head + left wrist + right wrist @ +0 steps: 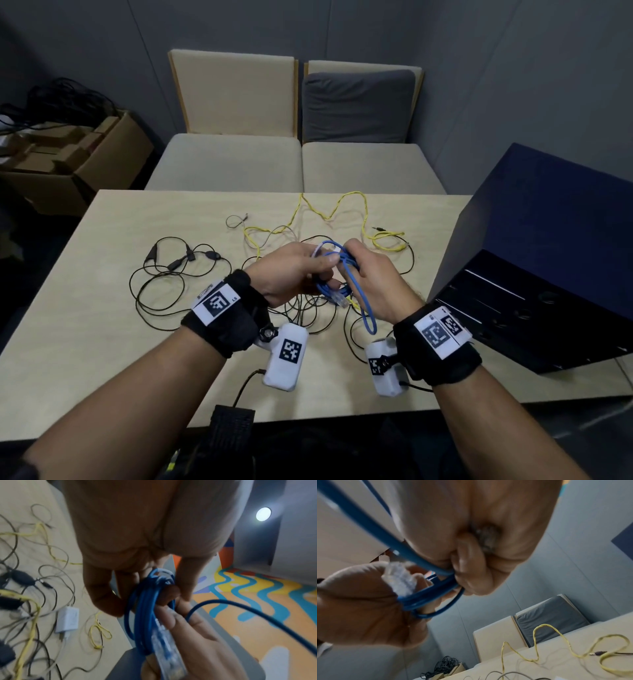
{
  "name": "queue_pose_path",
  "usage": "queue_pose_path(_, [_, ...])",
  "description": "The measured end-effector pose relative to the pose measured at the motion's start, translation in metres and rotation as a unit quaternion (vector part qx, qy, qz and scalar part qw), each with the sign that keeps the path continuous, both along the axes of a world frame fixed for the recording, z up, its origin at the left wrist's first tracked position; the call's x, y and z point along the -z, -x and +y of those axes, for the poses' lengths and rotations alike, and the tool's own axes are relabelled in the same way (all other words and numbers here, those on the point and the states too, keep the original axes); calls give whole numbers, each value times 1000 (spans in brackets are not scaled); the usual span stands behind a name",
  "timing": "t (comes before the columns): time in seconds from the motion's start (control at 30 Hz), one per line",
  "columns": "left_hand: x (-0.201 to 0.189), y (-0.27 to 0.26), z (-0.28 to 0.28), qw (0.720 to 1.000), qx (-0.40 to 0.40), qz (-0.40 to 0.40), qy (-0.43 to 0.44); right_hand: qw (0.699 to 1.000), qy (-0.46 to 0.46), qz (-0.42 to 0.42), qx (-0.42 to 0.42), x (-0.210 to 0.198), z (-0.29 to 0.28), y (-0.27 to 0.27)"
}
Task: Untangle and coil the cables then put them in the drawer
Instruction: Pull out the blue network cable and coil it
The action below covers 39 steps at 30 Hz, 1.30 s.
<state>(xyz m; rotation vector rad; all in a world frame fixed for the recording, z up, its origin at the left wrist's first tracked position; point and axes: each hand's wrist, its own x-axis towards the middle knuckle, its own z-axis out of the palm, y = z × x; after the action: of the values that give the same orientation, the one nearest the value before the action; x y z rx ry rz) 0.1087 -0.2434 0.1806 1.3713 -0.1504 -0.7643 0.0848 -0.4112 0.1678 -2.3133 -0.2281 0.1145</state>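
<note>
Above the desk's [102, 342] middle: blue cable [334, 289] coiled in several loops, left hand [294, 270] fingers curled round the bundle. Right hand [371, 274] fingers closed on a strand at the top, loose loop hanging below. Clear plug possibly against left palm, blurred. Yellow cable [342, 209] near far edge; black cables [164, 274] toward left edge. Dark blue drawer unit [548, 240] on right edge.

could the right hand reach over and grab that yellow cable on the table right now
Probably not yet. The yellow cable lies in the open just beyond the right hand, but that hand and the left hand both grip the blue cable.
</note>
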Motion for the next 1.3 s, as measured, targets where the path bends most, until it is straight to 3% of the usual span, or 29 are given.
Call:
queue_pose_path(0.1, [4, -3, -1, 998, -6, -34, -53, 1000, 10, -21, -6, -2, -1, 1])
queue_pose_path(0.2, [7, -2, -4, 996, -42, -44, -65, 997, -61, 1, 51, -1, -7, 0])
queue_pose_path(0.33, [8, 5, -14, 992, -125, 1, 4, 974, -208, 83, 39, 6, -6, 2])
queue_pose_path(0.4, [9, 7, -17, 988, -139, 38, 50, 971, -231, 58, 27, 10, -3, 5])
queue_pose_path(0.5, [11, 8, -13, 995, -97, 3, -5, 985, -171, 22, 25, 8, -7, 5])
queue_pose_path(0.7, [-4, -4, -4, 986, 0, -114, -124, 992, -110, 45, -37, -11, -8, 6])
queue_pose_path(0.83, [-9, -14, 5, 996, 59, 22, -56, 995, -60, 50, -62, -9, -8, 3])
queue_pose_path(0.9, [-4, -14, 4, 996, 70, 30, -45, 995, -34, 35, -90, -9, -6, 3])
queue_pose_path(1.03, [7, -7, -7, 1000, 2, -4, -2, 998, -3, 28, -65, -5, -6, -2])
queue_pose_path(1.13, [9, 0, -14, 998, -54, 0, 14, 994, -78, 71, 3, -3, -7, -1])
queue_pose_path(1.3, [11, 5, -18, 996, -61, 52, 48, 995, 89, -23, -45, -6, -5, 5])
